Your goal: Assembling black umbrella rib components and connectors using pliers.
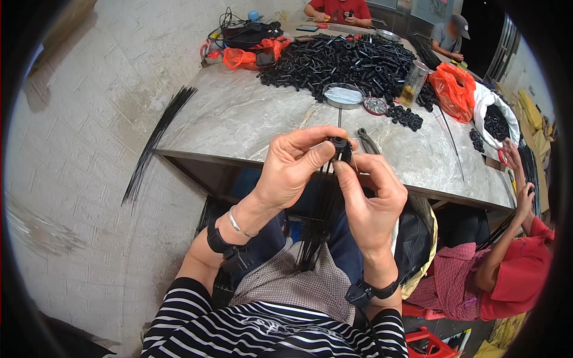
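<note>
Both hands are up close together just off the near edge of the stone table point(250, 113): the left hand point(292, 167) pinches a small black round fitting point(341, 145) between thumb and fingertips, and the right hand point(371, 200) closes on it from the other side, its fingers curled and thumb pressed to the piece. From under the fitting a bundle of thin black rods point(319, 221) hangs down between the wrists to the lap — so the step in hand looks like seating rod ends into the fitting, though I cannot tell how many are already in. My guess is that the next move calls for a steady pinch from the left while the right feeds another tip into its hole, without letting the bundle splay. Farther back, toward the far edge, lies a big heap of black tubes point(340, 59); a round metal dish point(343, 95) sits nearer the middle, and pliers point(368, 141) lie close to the near edge. At the right edge another person's hand point(512, 152) works on similar rods.
</note>
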`<state>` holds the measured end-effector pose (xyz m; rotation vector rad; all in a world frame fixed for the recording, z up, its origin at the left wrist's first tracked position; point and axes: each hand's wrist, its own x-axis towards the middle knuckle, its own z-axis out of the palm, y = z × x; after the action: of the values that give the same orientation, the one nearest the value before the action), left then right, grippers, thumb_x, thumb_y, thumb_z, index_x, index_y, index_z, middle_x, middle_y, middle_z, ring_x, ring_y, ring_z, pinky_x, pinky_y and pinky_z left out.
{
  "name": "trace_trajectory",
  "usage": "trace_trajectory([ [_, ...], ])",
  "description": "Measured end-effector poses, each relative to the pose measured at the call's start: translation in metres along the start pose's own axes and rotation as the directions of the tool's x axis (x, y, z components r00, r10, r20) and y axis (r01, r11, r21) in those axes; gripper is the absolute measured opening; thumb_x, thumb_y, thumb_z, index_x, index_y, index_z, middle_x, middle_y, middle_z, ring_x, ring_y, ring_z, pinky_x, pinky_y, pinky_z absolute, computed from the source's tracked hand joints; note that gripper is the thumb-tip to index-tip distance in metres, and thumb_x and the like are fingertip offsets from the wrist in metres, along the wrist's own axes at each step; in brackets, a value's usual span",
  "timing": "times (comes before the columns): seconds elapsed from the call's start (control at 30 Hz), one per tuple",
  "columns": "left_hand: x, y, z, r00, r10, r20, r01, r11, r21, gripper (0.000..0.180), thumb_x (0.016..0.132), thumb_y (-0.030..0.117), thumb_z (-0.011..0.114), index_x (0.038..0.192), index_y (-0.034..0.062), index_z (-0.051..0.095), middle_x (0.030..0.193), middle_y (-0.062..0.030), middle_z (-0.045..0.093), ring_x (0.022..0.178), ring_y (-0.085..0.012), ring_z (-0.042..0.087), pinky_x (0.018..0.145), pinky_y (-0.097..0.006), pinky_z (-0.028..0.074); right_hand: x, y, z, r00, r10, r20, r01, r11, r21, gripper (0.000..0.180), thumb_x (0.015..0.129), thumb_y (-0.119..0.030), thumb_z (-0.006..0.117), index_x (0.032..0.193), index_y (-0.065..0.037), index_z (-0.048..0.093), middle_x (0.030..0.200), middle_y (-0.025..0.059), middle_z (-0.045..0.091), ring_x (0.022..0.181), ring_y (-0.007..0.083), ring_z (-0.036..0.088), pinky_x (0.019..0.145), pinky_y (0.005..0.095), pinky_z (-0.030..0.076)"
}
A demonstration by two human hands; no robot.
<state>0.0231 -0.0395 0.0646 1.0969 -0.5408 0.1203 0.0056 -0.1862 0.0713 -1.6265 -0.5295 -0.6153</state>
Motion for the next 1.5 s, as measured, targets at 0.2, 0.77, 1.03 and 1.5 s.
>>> trace_trajectory([
  [0.2,-0.002,0.000,-0.001,0.998,-0.041,0.043,0.048,0.983,-0.175,0.028,0.092,0.014,0.058,0.116,-0.0006,0.059,0.105,-0.0168,0.065,0.097,-0.0214,0.063,0.087,-0.034,0.051,0.000,0.008,-0.001,0.997,0.068,0.045,-0.077,0.963,0.260,0.012,0.076,0.002,0.071,0.084,0.004,0.062,0.081,0.0096,0.063,0.067,0.0127,0.060,0.059,0.0238,0.048],
  [0.77,-0.009,0.007,0.005,0.997,0.018,-0.074,-0.021,0.999,-0.033,0.028,0.092,0.013,0.058,0.115,-0.0011,0.059,0.103,-0.0168,0.065,0.096,-0.0213,0.063,0.087,-0.034,0.051,-0.002,0.001,0.014,0.947,-0.320,-0.033,0.299,0.913,-0.279,0.013,0.073,0.005,0.071,0.082,0.002,0.062,0.081,0.0121,0.062,0.063,0.0183,0.060,0.057,0.0261,0.047],
  [1.03,-0.011,0.010,-0.003,0.998,-0.054,-0.017,0.050,0.977,-0.209,0.028,0.091,0.014,0.059,0.115,-0.0010,0.059,0.104,-0.0168,0.065,0.097,-0.0216,0.063,0.088,-0.035,0.050,-0.005,0.003,0.010,0.999,-0.001,0.032,-0.006,0.979,0.203,0.015,0.076,0.001,0.073,0.087,0.003,0.062,0.082,0.0075,0.063,0.069,0.0098,0.060,0.060,0.0232,0.050],
  [1.5,-0.013,0.011,0.006,0.999,0.036,-0.040,-0.036,0.999,0.022,0.027,0.090,0.011,0.059,0.115,-0.0009,0.060,0.104,-0.0176,0.066,0.097,-0.0216,0.064,0.087,-0.033,0.051,-0.001,-0.009,-0.001,1.000,0.014,0.015,-0.015,0.997,0.072,0.013,0.077,0.000,0.072,0.086,0.004,0.063,0.075,0.0061,0.062,0.064,0.0089,0.061,0.057,0.0211,0.049],
])
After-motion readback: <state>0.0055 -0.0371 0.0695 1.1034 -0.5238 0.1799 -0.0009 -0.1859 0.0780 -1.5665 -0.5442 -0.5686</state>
